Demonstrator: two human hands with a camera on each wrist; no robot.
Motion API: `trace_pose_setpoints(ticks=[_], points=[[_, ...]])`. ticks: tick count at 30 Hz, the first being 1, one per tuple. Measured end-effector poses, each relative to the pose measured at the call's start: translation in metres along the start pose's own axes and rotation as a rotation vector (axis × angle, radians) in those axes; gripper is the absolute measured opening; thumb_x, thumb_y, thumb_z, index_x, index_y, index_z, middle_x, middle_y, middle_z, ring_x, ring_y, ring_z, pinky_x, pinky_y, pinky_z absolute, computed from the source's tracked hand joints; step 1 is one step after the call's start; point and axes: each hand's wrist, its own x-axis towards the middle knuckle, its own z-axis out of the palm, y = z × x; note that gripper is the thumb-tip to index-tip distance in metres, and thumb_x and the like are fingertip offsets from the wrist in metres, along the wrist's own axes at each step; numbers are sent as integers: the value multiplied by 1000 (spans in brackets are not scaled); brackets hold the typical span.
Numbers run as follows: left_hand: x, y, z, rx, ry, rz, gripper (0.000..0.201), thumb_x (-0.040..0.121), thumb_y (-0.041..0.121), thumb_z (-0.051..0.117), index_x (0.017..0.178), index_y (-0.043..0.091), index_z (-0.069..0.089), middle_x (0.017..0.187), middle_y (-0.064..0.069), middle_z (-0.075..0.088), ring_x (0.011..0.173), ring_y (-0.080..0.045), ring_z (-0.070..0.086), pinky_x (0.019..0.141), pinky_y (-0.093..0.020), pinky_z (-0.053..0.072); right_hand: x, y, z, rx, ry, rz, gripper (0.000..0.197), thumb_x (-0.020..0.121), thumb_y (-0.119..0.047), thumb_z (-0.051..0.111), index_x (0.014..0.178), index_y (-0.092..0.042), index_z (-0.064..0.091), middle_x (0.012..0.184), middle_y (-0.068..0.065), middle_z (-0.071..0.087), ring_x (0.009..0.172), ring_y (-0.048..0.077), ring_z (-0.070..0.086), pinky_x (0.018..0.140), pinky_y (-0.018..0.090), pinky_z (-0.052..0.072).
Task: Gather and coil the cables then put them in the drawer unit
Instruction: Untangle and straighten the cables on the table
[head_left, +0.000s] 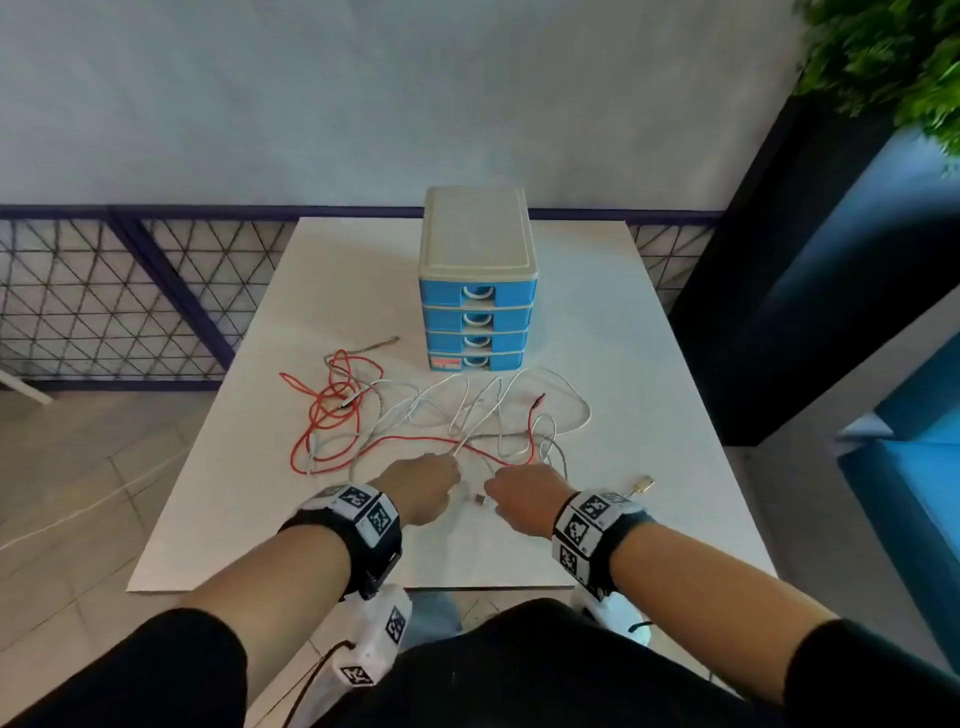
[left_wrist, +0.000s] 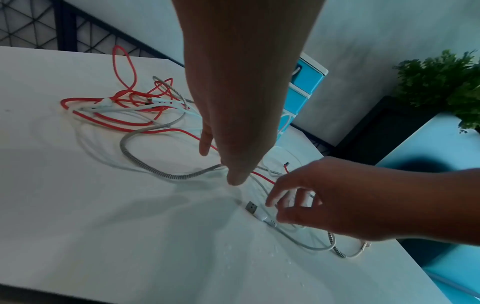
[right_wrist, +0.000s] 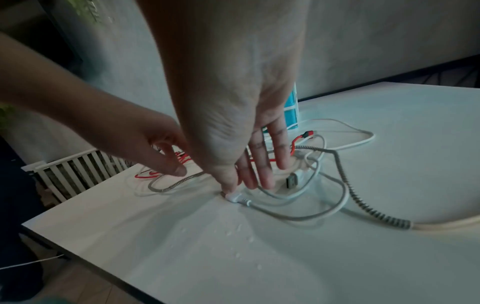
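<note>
Cables (head_left: 415, 415) sprawl limp before the drawer unit (head_left: 478, 291); your loose-fingered left hand (head_left: 423, 488) and right hand (head_left: 524, 499) should pinch plugs, not slack.

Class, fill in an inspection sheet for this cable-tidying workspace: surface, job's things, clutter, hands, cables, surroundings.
Surface: white rectangular table, some droplets near its front.
Job's things: blue four-drawer plastic unit with a cream top, all drawers closed.
Clutter: nothing seen.
Hands: left hand fingers down among cables; right hand thumb on a white USB plug; neither grips anything.
Cables: red cable, white cable and grey braided cable tangled, uncoiled.
Surroundings: grey wall, mesh railing, green plant.
</note>
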Motion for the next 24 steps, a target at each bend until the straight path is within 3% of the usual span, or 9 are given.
trace_pose_setpoints(ticks=[4,6,8,11,13,16,19,22,24], points=[[6,5,1,-12,35,-9,40,90,14,43,129,15,49,138,-6,47,121,-29,50,92,-43,48,13,-15,5,-57,-18,104,34,95,-29,54,123,-9,55,121,8,59,109,32,61,92,50,45],[10,10,4,-52,55,25,37,89,17,49,126,15,52,132,-7,48,119,-28,49,91,-42,47,15,-22,11,-29,-18,139,32,94,-18,55,123,-7,52,120,10,58,107,32,61,92,50,47],[12,16,8,-142,98,67,34,87,23,58,118,12,56,121,-9,51,112,-26,51,87,-39,47,17,-21,16,49,-4,165,32,92,-7,51,124,-5,51,121,12,56,107,32,61,85,44,50],[17,21,12,-536,186,73,20,84,22,67,96,8,60,93,-5,59,84,-19,55,71,-23,41,17,-13,17,246,60,230,32,91,-4,48,123,-4,47,122,13,57,109,33,61,81,40,49],[19,19,12,-770,260,54,14,81,15,71,87,6,63,80,-4,60,70,-18,54,65,-24,42,18,-7,14,404,115,269,27,93,-9,48,119,-4,46,120,15,59,109,35,60,81,40,47],[19,11,5,-1130,271,-2,4,84,6,67,87,9,67,77,-9,66,64,-13,60,59,-22,46,17,1,6,668,221,305,21,93,-24,56,107,-8,51,107,13,63,95,31,61,73,36,45],[15,8,-6,-1352,286,-37,4,86,15,66,89,13,68,85,-6,68,73,-7,63,63,-17,50,14,12,-5,861,324,290,13,84,-22,67,89,-17,56,83,1,60,75,22,55,66,29,44],[11,7,-16,-1585,310,-13,12,93,24,58,88,16,64,100,-3,71,93,-14,63,76,-26,51,11,31,-16,1017,364,241,13,79,-14,72,78,-19,59,75,0,63,69,15,56,71,31,51],[7,10,-29,-1766,345,35,24,98,26,46,83,12,58,102,-4,72,91,-16,65,82,-32,50,8,44,-25,1231,418,278,14,86,-15,66,73,-15,61,73,5,65,66,13,56,61,22,48]])
